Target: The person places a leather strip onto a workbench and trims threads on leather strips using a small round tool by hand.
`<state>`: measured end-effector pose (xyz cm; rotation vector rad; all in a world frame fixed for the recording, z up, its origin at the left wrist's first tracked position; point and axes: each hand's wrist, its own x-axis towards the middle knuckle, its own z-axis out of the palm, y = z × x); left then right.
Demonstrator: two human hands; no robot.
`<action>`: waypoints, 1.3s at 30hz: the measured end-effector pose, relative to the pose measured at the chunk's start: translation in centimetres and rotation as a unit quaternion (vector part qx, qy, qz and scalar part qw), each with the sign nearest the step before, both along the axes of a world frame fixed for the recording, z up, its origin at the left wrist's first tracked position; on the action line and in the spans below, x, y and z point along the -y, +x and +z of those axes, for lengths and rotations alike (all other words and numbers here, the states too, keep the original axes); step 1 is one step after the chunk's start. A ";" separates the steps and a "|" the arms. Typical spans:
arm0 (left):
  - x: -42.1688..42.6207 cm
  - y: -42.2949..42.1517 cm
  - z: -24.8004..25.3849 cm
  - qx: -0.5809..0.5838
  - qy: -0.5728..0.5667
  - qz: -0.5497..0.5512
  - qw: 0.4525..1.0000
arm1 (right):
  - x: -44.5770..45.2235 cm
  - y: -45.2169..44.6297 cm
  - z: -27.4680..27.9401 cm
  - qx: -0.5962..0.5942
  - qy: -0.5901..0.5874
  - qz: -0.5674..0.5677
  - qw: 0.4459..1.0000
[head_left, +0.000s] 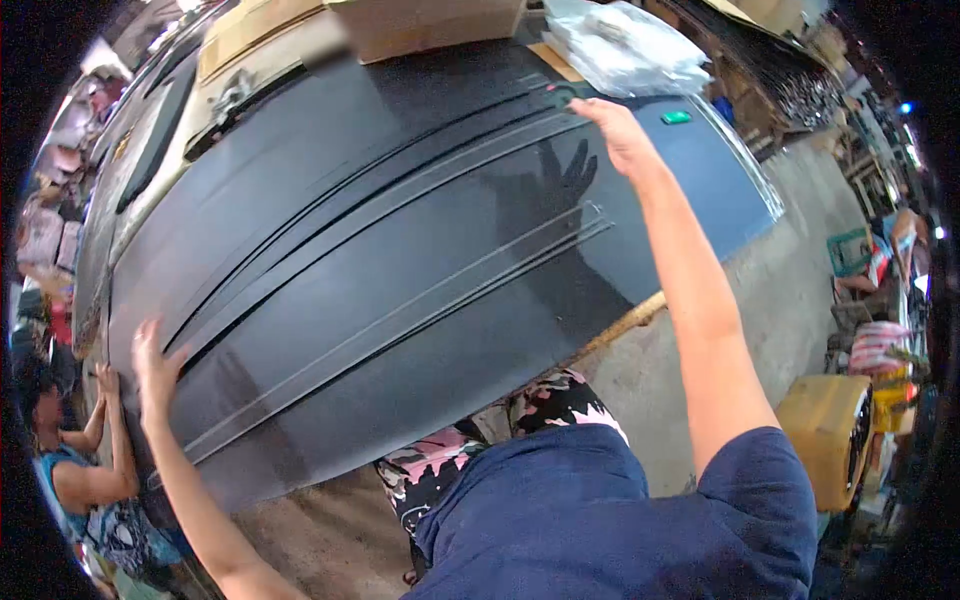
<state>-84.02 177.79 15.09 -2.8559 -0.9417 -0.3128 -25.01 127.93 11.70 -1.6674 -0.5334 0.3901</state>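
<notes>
Long thin black strips (370, 230) lie slantwise across a dark, glossy tabletop (330, 310). My left hand (155, 370) is at their left ends, with its thumb and fingers apart; it is slightly blurred, and I cannot tell if it touches a strip. At the far right end of the upper strips, my right hand (618, 135) has its fingertips pinched together by a small dark piece. What is between those fingertips is too small to make out. A shorter pair of strips (480, 275) lies nearer to me.
Cardboard boxes (430, 28) and a clear plastic bag (630, 50) sit along the far edge. A small green object (676, 117) is on the table's right part. Another person (90, 470) is at the left end, hands at the edge. A yellow container (825, 440) stands on the right.
</notes>
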 end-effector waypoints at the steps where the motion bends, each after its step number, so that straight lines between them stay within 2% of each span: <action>1: 5.4 4.5 0.0 0.023 -0.020 -0.097 0.995 | 0.4 -0.8 0.3 -0.001 -0.014 -0.002 1.000; 2: 11.8 9.1 1.1 0.050 -0.126 -0.106 0.985 | 0.9 -2.3 1.1 -0.004 -0.029 -0.002 1.000; 3: 15.9 12.3 1.3 0.052 -0.174 -0.138 0.974 | 1.8 -3.6 1.3 -0.007 -0.044 -0.001 0.999; 6: 25.0 19.3 0.3 0.073 -0.287 -0.236 0.926 | 5.2 -6.0 0.8 -0.055 0.023 0.028 0.998; 7: 26.9 21.4 -0.7 0.092 -0.307 -0.277 0.906 | 6.2 -7.5 1.2 -0.025 0.016 -0.010 1.000; 9: 30.6 25.7 -2.9 0.137 -0.303 -0.355 0.873 | 8.7 -8.9 0.2 0.022 -0.013 -0.038 0.999; 11: 34.2 29.8 -4.3 0.188 -0.295 -0.387 0.853 | 10.7 -10.6 -0.8 0.042 -0.023 -0.071 0.996; 15: 39.3 36.1 -7.0 0.221 -0.300 -0.379 0.847 | 13.1 -13.6 -2.2 0.038 0.035 -0.146 0.988; 19: 40.6 38.1 -6.4 0.178 -0.283 -0.362 0.870 | 14.0 -14.3 -4.2 0.037 0.123 -0.186 0.974; 22: 40.9 37.7 -5.3 0.176 -0.287 -0.362 0.870 | 14.0 -14.8 -4.8 0.023 0.181 -0.191 0.965; 23: 41.3 37.4 -4.9 0.196 -0.257 -0.379 0.867 | 14.0 -14.7 -4.9 0.017 0.199 -0.194 0.960; 26: 42.8 36.3 -3.4 0.120 -0.371 -0.363 0.846 | 14.6 -14.5 -5.1 -0.025 0.275 -0.204 0.939; 28: 43.4 36.0 -4.0 0.079 -0.358 -0.383 0.848 | 14.6 -14.2 -5.4 -0.052 0.340 -0.200 0.917; 31: 44.8 36.1 -4.4 0.075 -0.358 -0.393 0.844 | 14.7 -14.2 -5.3 -0.070 0.361 -0.207 0.907; 36: 45.7 37.2 -5.4 0.134 -0.238 -0.461 0.844 | 15.8 -14.6 -4.4 -0.120 0.354 -0.207 0.904; 39: 46.7 37.3 -5.8 0.158 -0.210 -0.465 0.846 | 17.5 -14.9 -4.2 -0.057 0.243 -0.216 0.944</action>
